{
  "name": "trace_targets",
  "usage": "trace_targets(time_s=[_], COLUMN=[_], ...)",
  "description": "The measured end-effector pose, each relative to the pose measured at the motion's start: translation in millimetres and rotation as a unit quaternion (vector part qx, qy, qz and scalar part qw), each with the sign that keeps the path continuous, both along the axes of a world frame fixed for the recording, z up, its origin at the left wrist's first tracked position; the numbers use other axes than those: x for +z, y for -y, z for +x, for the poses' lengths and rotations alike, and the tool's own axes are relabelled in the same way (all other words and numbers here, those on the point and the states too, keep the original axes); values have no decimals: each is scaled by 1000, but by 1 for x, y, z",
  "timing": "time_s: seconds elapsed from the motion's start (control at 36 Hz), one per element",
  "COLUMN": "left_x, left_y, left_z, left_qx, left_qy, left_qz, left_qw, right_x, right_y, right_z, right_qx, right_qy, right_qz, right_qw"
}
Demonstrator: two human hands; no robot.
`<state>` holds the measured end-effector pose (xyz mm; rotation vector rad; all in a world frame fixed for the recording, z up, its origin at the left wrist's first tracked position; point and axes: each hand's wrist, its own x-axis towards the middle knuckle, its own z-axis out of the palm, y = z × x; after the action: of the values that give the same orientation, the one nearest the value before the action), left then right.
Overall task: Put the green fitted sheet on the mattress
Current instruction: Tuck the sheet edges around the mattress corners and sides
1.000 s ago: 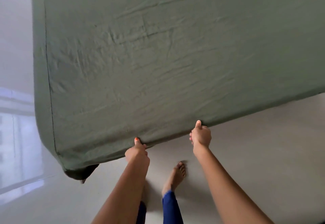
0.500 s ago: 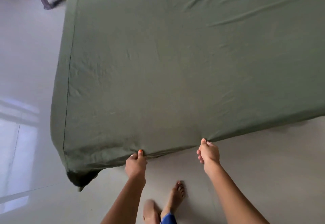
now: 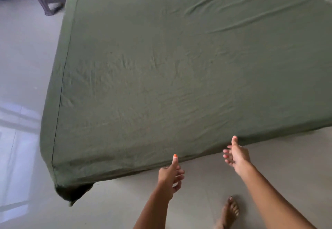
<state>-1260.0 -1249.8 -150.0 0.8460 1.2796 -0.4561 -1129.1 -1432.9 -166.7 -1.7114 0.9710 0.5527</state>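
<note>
Both hands released from the green fitted sheet (image 3: 179, 67), left hand (image 3: 170, 172) and right hand (image 3: 237, 154) open, thumbs up

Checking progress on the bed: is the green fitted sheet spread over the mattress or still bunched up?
Spread: the green fitted sheet lies flat across the top, lightly wrinkled, wrapped down both visible sides.

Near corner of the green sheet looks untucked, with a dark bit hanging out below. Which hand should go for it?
Probably the left hand: it hangs open by the green sheet edge, on the side toward that corner. The right hand, also open, sits farther along the edge and would have to cross over.
</note>
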Motion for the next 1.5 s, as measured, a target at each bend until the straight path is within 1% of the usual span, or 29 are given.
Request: trace_targets(time_s=[0.08, 0.14, 0.19, 0.39, 0.5, 0.58, 0.67, 0.75, 0.86, 0.92, 0.97, 1.06, 1.11, 1.22, 1.42, 1.5], left_x=[-5, -14, -20, -15, -14, -12, -8, 0, 2, -1, -4, -7, -8, -6, -5, -3], left_y=[29, 40, 47, 63, 69, 63, 62, 75, 110, 128, 142, 152, 154, 153, 155, 155], left_z=[32, 48, 54, 45, 39, 46, 51, 57, 75, 88, 105, 122, 126, 124, 115, 115], left_qx=[83, 149, 173, 161, 115, 87, 77, 70, 42, 51, 82, 143, 156, 136, 56, 40], left_qy=[24, 22, 13, -5, -30, -36, -48, -39, -18, -3, 12, 9, 4, 0, -15, -15], left_qz=[15, 57, 94, 186, 220, 204, 186, 163, 106, 66, 42, 55, 70, 88, 136, 133], left_qw=[996, 987, 980, 969, 968, 974, 978, 983, 993, 997, 996, 988, 985, 987, 989, 990], right_x=[-10, -17, -20, -22, -24, -17, -14, -8, -4, -5, -7, -12, -16, -18, -20, -18], right_y=[8, 8, 8, 17, 33, 41, 51, 71, 113, 133, 146, 153, 152, 145, 160, 164], right_z=[17, 22, 24, 12, -2, 5, 18, 37, 74, 90, 104, 116, 119, 121, 95, 93], right_qx=[0, 4, 7, 37, 75, 107, 141, 99, 22, 10, 15, 36, 32, -6, 14, 15], right_qy=[13, 24, 40, 83, 81, 71, 56, 44, 44, 32, 17, 23, 41, 51, 91, 84], right_qz=[-30, -40, -48, -63, -61, -30, -19, -18, -66, -84, -85, -93, -100, -81, -111, -86], right_qw=[999, 999, 998, 994, 992, 991, 988, 994, 997, 996, 996, 995, 994, 995, 990, 993])
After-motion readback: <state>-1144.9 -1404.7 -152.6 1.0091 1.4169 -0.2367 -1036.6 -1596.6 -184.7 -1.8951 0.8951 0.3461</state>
